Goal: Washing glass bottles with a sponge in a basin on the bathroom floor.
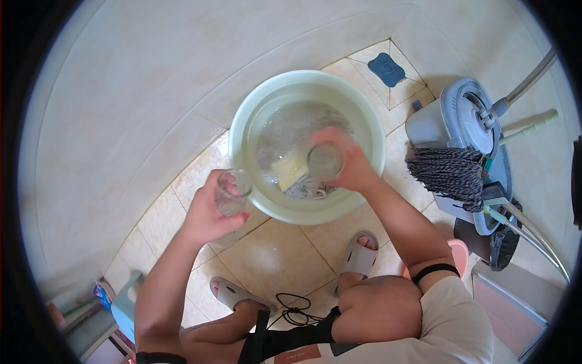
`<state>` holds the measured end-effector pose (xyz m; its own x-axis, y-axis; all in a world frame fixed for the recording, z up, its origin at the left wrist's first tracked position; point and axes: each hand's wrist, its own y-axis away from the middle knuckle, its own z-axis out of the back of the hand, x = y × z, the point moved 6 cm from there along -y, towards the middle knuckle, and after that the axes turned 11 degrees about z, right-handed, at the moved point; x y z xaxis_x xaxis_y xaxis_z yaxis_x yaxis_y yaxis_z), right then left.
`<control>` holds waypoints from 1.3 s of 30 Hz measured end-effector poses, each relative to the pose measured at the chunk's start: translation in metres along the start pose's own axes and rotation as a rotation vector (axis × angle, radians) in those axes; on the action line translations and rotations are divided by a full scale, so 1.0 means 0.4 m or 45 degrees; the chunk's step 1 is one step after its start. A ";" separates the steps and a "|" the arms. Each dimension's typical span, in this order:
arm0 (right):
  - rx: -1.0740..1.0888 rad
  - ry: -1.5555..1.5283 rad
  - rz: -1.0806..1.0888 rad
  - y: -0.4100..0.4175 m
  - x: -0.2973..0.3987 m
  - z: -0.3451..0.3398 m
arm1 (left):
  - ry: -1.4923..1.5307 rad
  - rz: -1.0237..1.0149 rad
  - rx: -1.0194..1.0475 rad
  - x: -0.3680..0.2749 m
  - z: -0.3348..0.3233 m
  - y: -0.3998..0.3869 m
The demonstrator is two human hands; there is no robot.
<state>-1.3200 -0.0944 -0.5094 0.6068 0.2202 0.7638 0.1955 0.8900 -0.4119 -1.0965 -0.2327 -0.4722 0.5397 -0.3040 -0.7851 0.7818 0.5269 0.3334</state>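
A clear drinking glass [233, 193] is in my left hand [207, 214], tilted beside the basin's left rim with its mouth up. My right hand [348, 157] is over the basin, its fingers around a second glass [325, 163]; motion blurs this hand and glass. Below it is a pale green plastic basin [307, 217] of cloudy, sudsy water [291, 118]. A pale yellow sponge or cloth [290, 169] sits in the water. Close to it lie greyish things [318, 189], partly under suds and too unclear to name.
A grey-blue mop bucket [425, 123] stands at right, with a dark string mop head [448, 175] against it. A dark blue drain cover [386, 69] lies behind the basin. Slippered feet and a coiled black cord [295, 311] are near me. A light blue stool [125, 305] is at left.
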 end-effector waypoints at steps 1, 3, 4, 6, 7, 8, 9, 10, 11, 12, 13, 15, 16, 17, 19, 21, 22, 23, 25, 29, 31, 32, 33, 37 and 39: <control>0.002 0.009 -0.004 0.012 -0.017 0.016 | 0.007 -0.006 0.004 -0.036 -0.015 -0.020; -0.230 -0.061 -0.409 0.058 -0.103 0.058 | -0.324 0.570 0.250 -0.049 -0.053 -0.067; -0.232 -0.067 -0.408 0.063 -0.118 0.056 | -0.328 0.574 0.249 -0.035 -0.057 -0.095; -0.400 -0.384 -0.674 0.080 -0.166 0.041 | -0.821 0.557 0.464 0.012 -0.082 -0.137; -0.400 -0.393 -0.673 0.082 -0.182 0.033 | -0.827 0.565 0.462 -0.001 -0.083 -0.160; -0.361 -0.492 -0.858 0.099 -0.211 0.016 | -1.095 0.637 0.524 -0.006 -0.096 -0.182; -0.319 -0.591 -1.041 0.119 -0.234 -0.001 | -1.365 0.708 0.583 -0.006 -0.100 -0.200; -0.320 -0.591 -1.042 0.117 -0.232 0.000 | -1.366 0.707 0.584 -0.011 -0.104 -0.222; -0.299 -0.744 -1.174 0.122 -0.232 -0.017 | -1.499 0.715 0.588 -0.009 -0.104 -0.242; -0.274 -0.898 -1.304 0.130 -0.232 -0.033 | -1.632 0.722 0.591 -0.010 -0.102 -0.257; -0.278 -0.898 -1.302 0.130 -0.241 -0.031 | -1.635 0.719 0.590 -0.018 -0.105 -0.270; -0.192 -0.677 -1.314 0.137 -0.287 -0.022 | -1.560 0.601 0.521 -0.051 -0.115 -0.304; -0.195 -0.681 -1.312 0.138 -0.310 -0.035 | -1.566 0.602 0.520 -0.033 -0.119 -0.317; -0.001 -0.234 -1.179 0.114 -0.330 -0.045 | -1.175 0.691 0.498 0.003 -0.127 -0.331; 0.179 0.202 -1.020 0.076 -0.364 -0.079 | -0.790 0.765 0.466 0.058 -0.160 -0.355; 0.448 0.368 -1.206 0.095 -0.415 -0.094 | -0.092 0.916 0.356 0.076 -0.242 -0.374; 0.447 0.359 -1.210 0.100 -0.430 -0.109 | -0.099 0.921 0.359 0.099 -0.273 -0.378; 0.411 0.508 -1.249 0.099 -0.444 -0.106 | 0.005 1.064 0.242 0.140 -0.290 -0.385; 0.379 0.643 -1.290 0.097 -0.457 -0.122 | 0.102 1.217 0.122 0.236 -0.322 -0.400; 0.559 0.761 -1.011 0.066 -0.413 -0.177 | 0.013 1.152 -0.227 0.352 -0.312 -0.420; 0.726 0.725 -0.812 0.039 -0.415 -0.183 | -0.106 1.073 -0.330 0.341 -0.314 -0.443; 0.615 0.674 -0.931 0.025 -0.444 -0.157 | -0.216 1.019 -0.359 0.323 -0.322 -0.457; 0.501 0.621 -1.045 0.020 -0.463 -0.136 | -0.326 0.964 -0.389 0.305 -0.327 -0.470; 0.679 0.713 -0.859 0.000 -0.458 -0.175 | -0.340 0.849 -0.347 0.281 -0.328 -0.507; 0.666 0.620 -0.980 -0.016 -0.471 -0.130 | -0.291 0.646 -0.180 0.239 -0.345 -0.508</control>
<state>-1.3953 -0.1624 -0.6764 0.7269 -0.5597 0.3979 0.3736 0.8084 0.4548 -1.2470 -0.2593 -0.6871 0.9026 -0.1411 -0.4068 0.3664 0.7478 0.5537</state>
